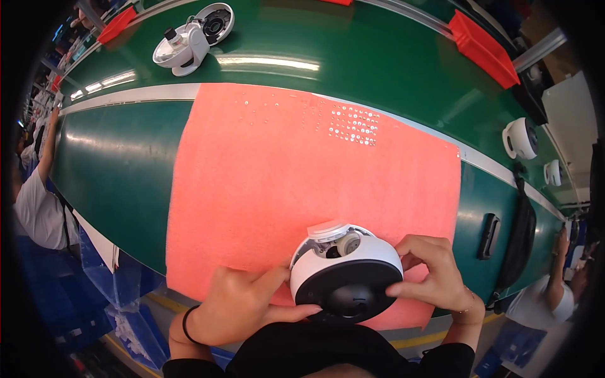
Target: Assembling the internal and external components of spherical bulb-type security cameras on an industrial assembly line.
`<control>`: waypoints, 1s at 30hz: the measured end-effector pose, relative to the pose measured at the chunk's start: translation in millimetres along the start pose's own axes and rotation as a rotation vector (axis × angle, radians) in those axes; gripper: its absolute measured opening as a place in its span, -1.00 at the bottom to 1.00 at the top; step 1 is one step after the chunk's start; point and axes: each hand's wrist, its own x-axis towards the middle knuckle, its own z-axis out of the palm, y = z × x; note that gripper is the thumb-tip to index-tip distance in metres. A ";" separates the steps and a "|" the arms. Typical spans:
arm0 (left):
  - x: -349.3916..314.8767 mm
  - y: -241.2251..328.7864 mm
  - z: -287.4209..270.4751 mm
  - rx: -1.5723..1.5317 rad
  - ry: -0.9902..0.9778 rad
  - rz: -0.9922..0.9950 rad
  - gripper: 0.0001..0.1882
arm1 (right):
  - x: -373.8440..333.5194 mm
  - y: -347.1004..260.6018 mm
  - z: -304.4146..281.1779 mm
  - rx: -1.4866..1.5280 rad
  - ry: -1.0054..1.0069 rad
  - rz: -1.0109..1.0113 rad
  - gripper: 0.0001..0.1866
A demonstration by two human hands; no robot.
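A white dome camera with a round black face is tilted toward me at the near edge of the orange-pink mat. Behind the face, its housing gapes at the top, showing a pale round part inside. My left hand closes on its left side, thumb along the lower rim of the black face. On the opposite side my right hand pinches the housing, thumb on the black face and fingers behind. Several rows of small shiny screws lie at the mat's far side, with a few loose ones to their left.
Beyond the mat, an opened white camera stands on the green conveyor. More white cameras are at the right. A black tool and a black strap-like bundle lie right of the mat. Other people work at both sides.
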 end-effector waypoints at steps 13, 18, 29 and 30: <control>23.9 3.2 -15.8 0.117 -0.238 -0.030 -0.56 | 20.9 6.6 2.8 -0.507 0.061 -0.169 -0.69; 26.2 0.8 -16.0 0.094 -0.297 -0.024 -0.58 | 19.8 13.7 5.3 -0.590 0.098 -0.227 -0.64; 27.7 -2.0 -15.3 0.055 -0.250 -0.025 -0.61 | 17.7 -11.1 19.5 -0.590 0.176 -0.706 -0.47; 27.4 -2.9 -15.3 0.057 -0.249 -0.032 -0.61 | 19.6 -8.4 22.1 -0.558 0.102 -0.809 -0.48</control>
